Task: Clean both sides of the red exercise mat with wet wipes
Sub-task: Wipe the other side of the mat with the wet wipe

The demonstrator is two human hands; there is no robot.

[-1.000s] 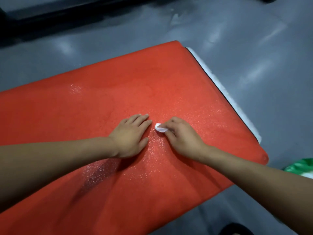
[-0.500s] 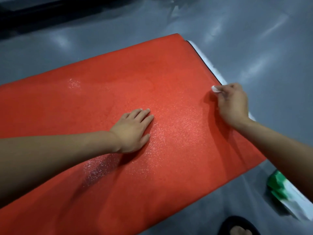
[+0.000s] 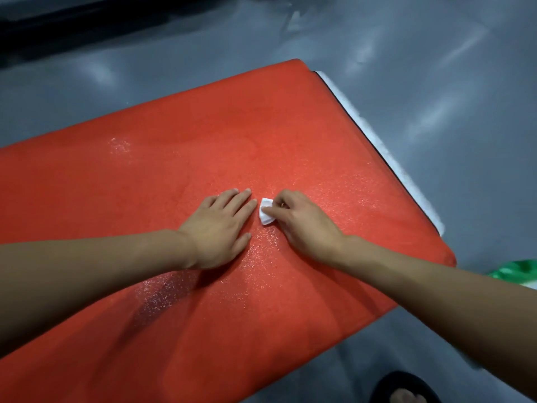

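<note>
The red exercise mat (image 3: 180, 158) lies spread across the grey floor and fills most of the view, with wet shiny patches on its textured surface. My left hand (image 3: 220, 228) rests flat on the middle of the mat, fingers straight. Just right of it, my right hand (image 3: 305, 225) pinches a small folded white wet wipe (image 3: 266, 212) and presses it on the mat, close to the left fingertips.
A white strip (image 3: 386, 149) shows under the mat's right edge. A green and white pack (image 3: 520, 273) lies on the floor at the right edge of view. A foot in a dark sandal (image 3: 406, 392) stands at the bottom right. A dark band (image 3: 87, 21) runs along the far floor.
My right hand swept the wipe out to the mat's right edge and has come back to the middle beside my left hand. The left hand stayed flat in place.
</note>
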